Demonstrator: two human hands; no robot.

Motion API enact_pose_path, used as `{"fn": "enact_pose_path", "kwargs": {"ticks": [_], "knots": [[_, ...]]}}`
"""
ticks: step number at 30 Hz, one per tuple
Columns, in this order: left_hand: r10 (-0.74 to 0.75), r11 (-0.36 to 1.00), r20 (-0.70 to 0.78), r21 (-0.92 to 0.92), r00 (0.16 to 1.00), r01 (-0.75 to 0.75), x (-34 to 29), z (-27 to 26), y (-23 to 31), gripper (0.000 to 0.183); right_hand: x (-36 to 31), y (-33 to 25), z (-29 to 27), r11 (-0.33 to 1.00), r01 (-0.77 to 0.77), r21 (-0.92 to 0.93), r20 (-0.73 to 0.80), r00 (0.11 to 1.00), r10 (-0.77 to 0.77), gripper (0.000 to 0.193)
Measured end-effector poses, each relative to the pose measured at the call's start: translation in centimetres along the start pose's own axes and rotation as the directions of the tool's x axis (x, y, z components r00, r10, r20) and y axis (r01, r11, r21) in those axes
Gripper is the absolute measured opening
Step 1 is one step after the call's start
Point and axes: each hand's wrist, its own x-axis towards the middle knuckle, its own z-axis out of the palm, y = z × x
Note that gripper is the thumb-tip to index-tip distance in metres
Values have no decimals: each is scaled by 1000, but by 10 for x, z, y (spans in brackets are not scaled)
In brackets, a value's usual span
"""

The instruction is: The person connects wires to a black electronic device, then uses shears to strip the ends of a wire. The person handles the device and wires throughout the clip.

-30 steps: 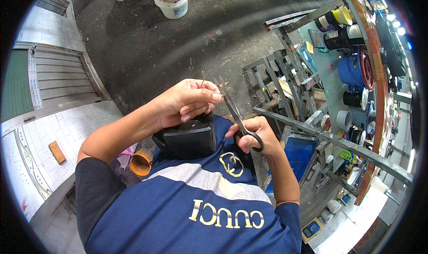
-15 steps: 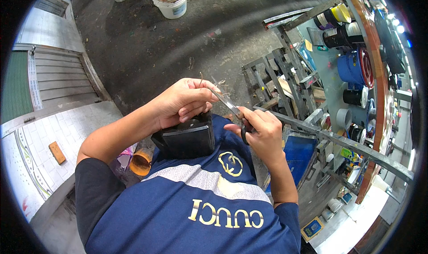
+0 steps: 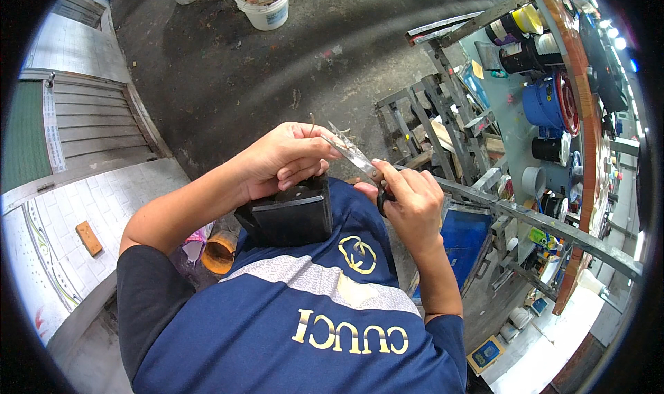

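Observation:
My left hand [image 3: 287, 160] pinches a thin strand of wire [image 3: 312, 124] between thumb and fingers, and its heel rests on a black box [image 3: 290, 214] propped against my chest. My right hand [image 3: 411, 200] grips the dark handles of a pair of scissors [image 3: 353, 155]. The bright blades point up and left and meet the strand at my left fingertips. Whether the blades are closed on the strand is hard to tell.
A grey metal frame rack [image 3: 443, 128] stands on the concrete floor to the right, with a long metal bar [image 3: 553, 228] across it. White buckets [image 3: 264, 3] sit at the top. Blue and black spools [image 3: 546, 104] lie right. An orange roll [image 3: 218, 252] lies beside my left arm.
My right hand has swung the scissors up and left, bringing the blades against the strand at my left fingertips. My left hand has stayed on the black box.

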Motion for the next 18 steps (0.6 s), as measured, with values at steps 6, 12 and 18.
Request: {"fn": "enact_pose_path", "kwargs": {"ticks": [6,12,18], "knots": [[0,999,-24,51,1000,1,-1,0,1,14,-4,-6,5,931,-141,337,136,986,100,43],[-4,999,10,42,1000,3,-1,-2,1,19,-4,-6,4,673,-351,651,373,920,120,41],[1,1000,17,28,1000,-2,-2,-2,-1,19,-7,-2,2,251,-691,678,684,718,129,36]]}}
